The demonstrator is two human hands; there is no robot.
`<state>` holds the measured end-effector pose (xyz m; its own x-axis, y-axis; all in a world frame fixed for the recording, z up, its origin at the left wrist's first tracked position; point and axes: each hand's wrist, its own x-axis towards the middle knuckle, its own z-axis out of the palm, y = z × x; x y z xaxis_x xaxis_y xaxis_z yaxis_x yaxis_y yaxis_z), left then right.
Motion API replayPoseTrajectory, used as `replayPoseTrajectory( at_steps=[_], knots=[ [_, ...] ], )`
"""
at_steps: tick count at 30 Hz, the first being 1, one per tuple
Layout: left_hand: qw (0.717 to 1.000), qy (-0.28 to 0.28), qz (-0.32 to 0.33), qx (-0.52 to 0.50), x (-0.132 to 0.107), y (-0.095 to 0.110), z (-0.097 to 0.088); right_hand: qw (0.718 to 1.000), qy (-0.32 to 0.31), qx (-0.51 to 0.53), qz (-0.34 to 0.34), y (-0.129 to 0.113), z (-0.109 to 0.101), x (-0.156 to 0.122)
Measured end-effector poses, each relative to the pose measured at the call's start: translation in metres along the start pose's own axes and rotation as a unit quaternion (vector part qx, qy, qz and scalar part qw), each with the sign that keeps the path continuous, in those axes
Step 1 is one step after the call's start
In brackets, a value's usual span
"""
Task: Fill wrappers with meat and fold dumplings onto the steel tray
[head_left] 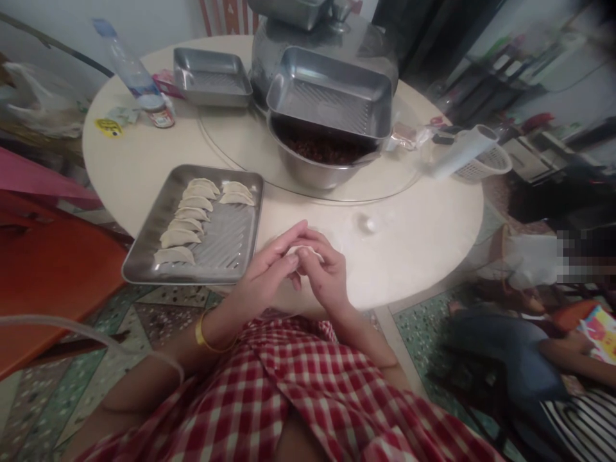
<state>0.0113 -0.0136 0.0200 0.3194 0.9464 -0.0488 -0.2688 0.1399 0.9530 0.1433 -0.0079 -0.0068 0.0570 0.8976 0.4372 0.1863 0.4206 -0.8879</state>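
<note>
Pinching dumpling (303, 255); jar (160, 113) label blurred.

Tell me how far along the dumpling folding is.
Done: about eight folded dumplings lie on the tray. In hand: the left hand and right hand pinch another dumpling shut. Left: the bowl holds more filling, and the tray has room.

From my remote seat I watched two bare hands, the left hand (269, 273) and the right hand (330, 279), with forearms that ran bare back from the grip. Just behind the grip, a thin yellow-gold bangle (210, 338) circled the left wrist. Further back from the grip, close to the body, a red-and-white checked garment (293, 385) covered the lap. Its cloth lay in soft, overlapping folds, and the checks were small and even.
</note>
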Motion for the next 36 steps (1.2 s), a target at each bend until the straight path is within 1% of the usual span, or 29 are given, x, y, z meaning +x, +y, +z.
replayPoseTrajectory(
  at_steps=[3, 9, 14, 16, 19, 25, 31, 33, 36],
  knots=[
    [0.999, -0.004, -0.008, 0.04, -0.002, 0.0, -0.004, 1.0, 0.005, 0.01, -0.014, -0.002, 0.0, 0.001],
    [0.988, 0.023, 0.043, 0.149, -0.004, 0.007, -0.007, 0.996, 0.005, -0.039, -0.075, -0.003, 0.002, -0.001],
    [0.983, 0.031, 0.055, 0.17, -0.005, 0.011, -0.01, 0.988, 0.015, -0.097, -0.116, -0.001, 0.007, -0.001],
    [0.984, 0.038, 0.056, 0.162, -0.005, 0.01, -0.014, 0.987, 0.009, -0.097, -0.125, -0.002, 0.009, 0.0],
    [0.989, 0.048, 0.043, 0.13, -0.005, 0.008, -0.019, 0.99, 0.001, -0.069, -0.125, -0.004, 0.011, 0.002],
    [0.999, 0.018, -0.018, 0.022, -0.007, 0.007, -0.023, 0.992, 0.002, -0.037, -0.119, -0.006, 0.014, 0.005],
    [0.998, 0.004, -0.053, -0.02, -0.007, 0.008, -0.021, 0.99, 0.002, -0.08, -0.116, -0.009, 0.015, 0.005],
    [0.997, 0.009, -0.065, -0.032, -0.007, 0.012, -0.019, 0.992, -0.003, -0.068, -0.102, -0.011, 0.015, 0.005],
    [0.996, 0.021, -0.071, -0.053, -0.005, 0.019, -0.014, 0.998, -0.013, -0.022, -0.053, -0.012, 0.016, 0.005]
  ],
)
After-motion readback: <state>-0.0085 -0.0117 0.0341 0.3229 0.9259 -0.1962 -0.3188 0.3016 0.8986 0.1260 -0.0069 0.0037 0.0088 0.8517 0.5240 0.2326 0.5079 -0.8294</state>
